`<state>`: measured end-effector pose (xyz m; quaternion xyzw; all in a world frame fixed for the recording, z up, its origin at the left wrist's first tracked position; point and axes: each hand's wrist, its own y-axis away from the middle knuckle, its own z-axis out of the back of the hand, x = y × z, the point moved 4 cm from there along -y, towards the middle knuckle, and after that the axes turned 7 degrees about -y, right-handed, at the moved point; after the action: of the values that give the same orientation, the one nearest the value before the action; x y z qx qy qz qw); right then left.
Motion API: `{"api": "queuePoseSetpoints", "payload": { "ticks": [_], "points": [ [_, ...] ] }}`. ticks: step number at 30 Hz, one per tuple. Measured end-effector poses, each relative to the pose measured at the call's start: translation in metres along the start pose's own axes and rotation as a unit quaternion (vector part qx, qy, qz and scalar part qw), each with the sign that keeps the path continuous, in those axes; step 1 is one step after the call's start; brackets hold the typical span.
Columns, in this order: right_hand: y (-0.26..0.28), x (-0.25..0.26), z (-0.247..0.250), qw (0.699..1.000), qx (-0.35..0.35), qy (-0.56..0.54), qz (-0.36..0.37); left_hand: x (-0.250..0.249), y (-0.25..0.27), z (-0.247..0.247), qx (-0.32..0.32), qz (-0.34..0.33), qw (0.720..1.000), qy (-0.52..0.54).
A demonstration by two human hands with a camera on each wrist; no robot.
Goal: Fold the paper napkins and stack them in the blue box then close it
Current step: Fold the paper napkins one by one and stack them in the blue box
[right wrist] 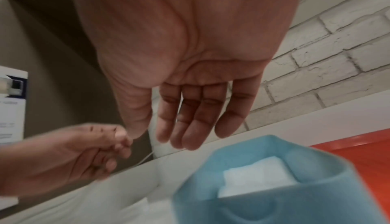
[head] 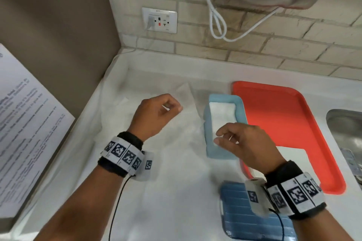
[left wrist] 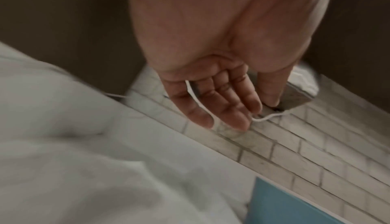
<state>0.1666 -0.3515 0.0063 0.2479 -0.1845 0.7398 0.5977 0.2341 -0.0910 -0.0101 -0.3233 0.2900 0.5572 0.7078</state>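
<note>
The blue box [head: 210, 144] stands open on the white counter, with folded white napkins [head: 222, 112] stacked inside; the right wrist view shows the box [right wrist: 284, 207] and that stack [right wrist: 251, 176] from close up. My right hand [head: 218, 137] hovers over the box's near end with relaxed fingers [right wrist: 190, 127] and holds nothing. Left of the box my left hand [head: 171, 107] hangs over loose unfolded napkins [head: 176, 143], fingers loosely bent and empty; its palm [left wrist: 211, 61] fills the left wrist view. The box's ribbed blue lid [head: 239, 221] lies near the front edge, under my right wrist.
An orange tray [head: 290, 123] lies just right of the box, and a steel sink [head: 346, 135] sits beyond it. A brick wall with a socket [head: 159, 20] and a hanging white cable [head: 217, 19] closes the back. A printed sheet [head: 25, 123] leans at the left.
</note>
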Motion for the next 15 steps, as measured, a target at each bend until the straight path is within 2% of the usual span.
{"api": "queuePoseSetpoints", "payload": {
  "ticks": [2, 5, 8, 13, 15],
  "points": [
    [-0.001, 0.021, -0.011, 0.999, -0.013, -0.033, 0.005, 0.029, 0.024, 0.021, -0.02, 0.042, 0.999, 0.026],
    [-0.017, 0.048, -0.05, 0.997, 0.033, -0.064, -0.01, 0.068, 0.054, 0.041, -0.036, 0.104, 0.992, 0.054],
    [-0.048, 0.059, -0.09, 0.996, 0.045, -0.058, -0.056, 0.097, 0.075, 0.051, -0.045, 0.145, 0.985, 0.087],
    [-0.102, 0.06, -0.132, 0.986, 0.076, -0.027, -0.144, 0.115, 0.096, 0.058, -0.021, 0.16, 0.976, 0.145],
    [-0.118, 0.061, -0.14, 0.983, 0.066, -0.014, -0.168, 0.117, 0.1, 0.061, -0.023, 0.151, 0.976, 0.153]
  ]
}}
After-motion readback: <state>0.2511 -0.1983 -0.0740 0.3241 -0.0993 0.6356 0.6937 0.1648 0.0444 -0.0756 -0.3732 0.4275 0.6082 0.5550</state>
